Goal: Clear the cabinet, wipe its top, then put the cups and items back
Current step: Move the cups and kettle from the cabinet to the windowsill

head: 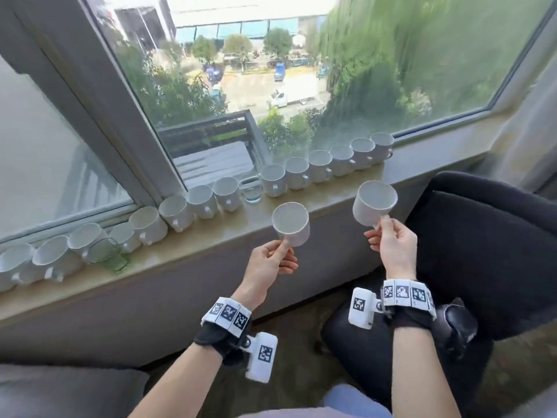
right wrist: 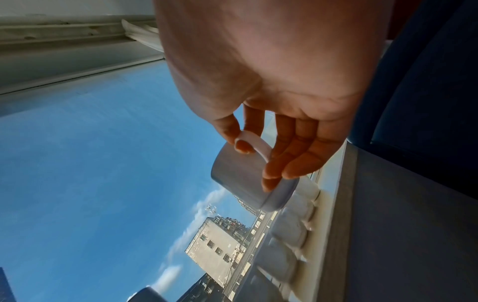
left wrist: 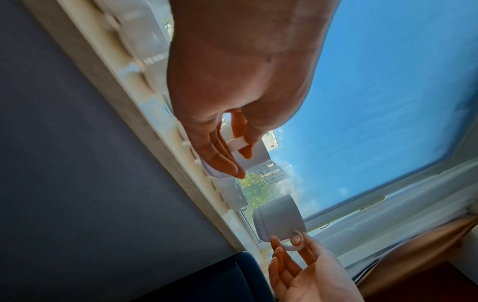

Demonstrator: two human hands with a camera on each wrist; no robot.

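Observation:
Each of my hands holds a white cup by its handle, in the air just in front of the beige ledge. My left hand pinches the handle of the left cup; in the left wrist view that handle sits between thumb and fingers. My right hand pinches the handle of the right cup, which is tilted, and the right wrist view shows the cup from below. A long row of white cups lines the ledge against the window.
A clear glass stands mid-row and a green glass stands in front of the left cups. A dark chair is at the right, a grey cushion at the lower left, and a curtain at the far right.

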